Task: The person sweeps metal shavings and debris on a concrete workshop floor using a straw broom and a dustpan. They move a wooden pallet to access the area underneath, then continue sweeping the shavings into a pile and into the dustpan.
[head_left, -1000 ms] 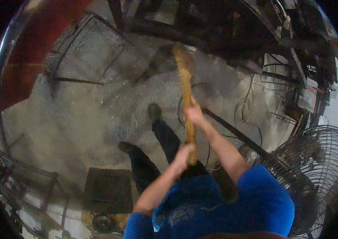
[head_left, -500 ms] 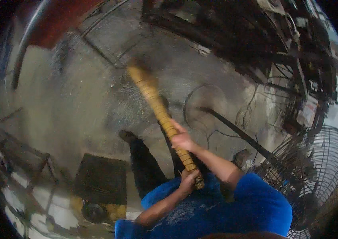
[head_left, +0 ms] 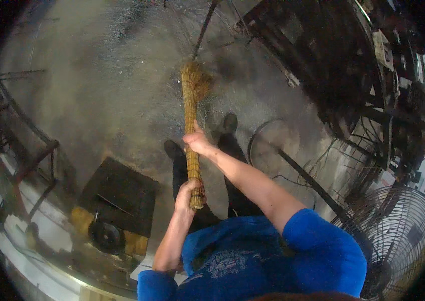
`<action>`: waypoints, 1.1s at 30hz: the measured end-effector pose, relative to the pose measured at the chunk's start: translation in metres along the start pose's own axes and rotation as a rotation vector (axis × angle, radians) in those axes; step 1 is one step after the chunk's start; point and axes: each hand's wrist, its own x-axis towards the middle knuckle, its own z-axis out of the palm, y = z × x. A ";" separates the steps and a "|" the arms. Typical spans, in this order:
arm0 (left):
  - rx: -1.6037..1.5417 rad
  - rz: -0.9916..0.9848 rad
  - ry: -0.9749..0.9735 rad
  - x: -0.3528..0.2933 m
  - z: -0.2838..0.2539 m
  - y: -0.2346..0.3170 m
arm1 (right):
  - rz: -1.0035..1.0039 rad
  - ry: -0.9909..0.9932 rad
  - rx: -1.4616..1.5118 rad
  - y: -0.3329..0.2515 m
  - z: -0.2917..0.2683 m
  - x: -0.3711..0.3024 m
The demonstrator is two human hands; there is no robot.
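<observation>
A straw broom [head_left: 191, 113] with a thick bound handle runs almost straight ahead of me, its bristle end against or just above the grey floor [head_left: 137, 95]. Near the butt of the handle my left hand [head_left: 189, 192] is wrapped around it. Further up, my right hand [head_left: 198, 141] grips the same handle, with the thumb lying along it. The bristles fan out a little to the right. Beyond the bristle tips a thin dark bar [head_left: 205, 32] crosses the floor.
At the right stands a large wire-caged fan [head_left: 398, 236] with a pole and round base [head_left: 275, 145]. Dark machinery [head_left: 322, 60] fills the far right. To the left are a metal frame [head_left: 32, 130] and a dark box-shaped unit [head_left: 122, 185] with a black wheel [head_left: 106, 236].
The broom has swung from slanting up-left to nearly straight ahead, both hands moving left with it. My view has turned, shifting the surroundings.
</observation>
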 end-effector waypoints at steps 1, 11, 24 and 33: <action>0.047 0.017 0.039 -0.008 -0.001 -0.007 | 0.059 0.047 0.166 -0.001 0.005 -0.009; 0.449 0.253 0.092 -0.065 -0.017 -0.074 | 0.133 -0.201 0.564 -0.043 0.034 -0.112; 0.187 0.044 0.059 -0.029 -0.091 0.026 | 0.306 0.196 0.552 0.069 0.055 -0.046; 0.518 0.580 0.276 -0.035 -0.047 0.083 | 0.078 -0.353 0.358 -0.108 0.157 0.036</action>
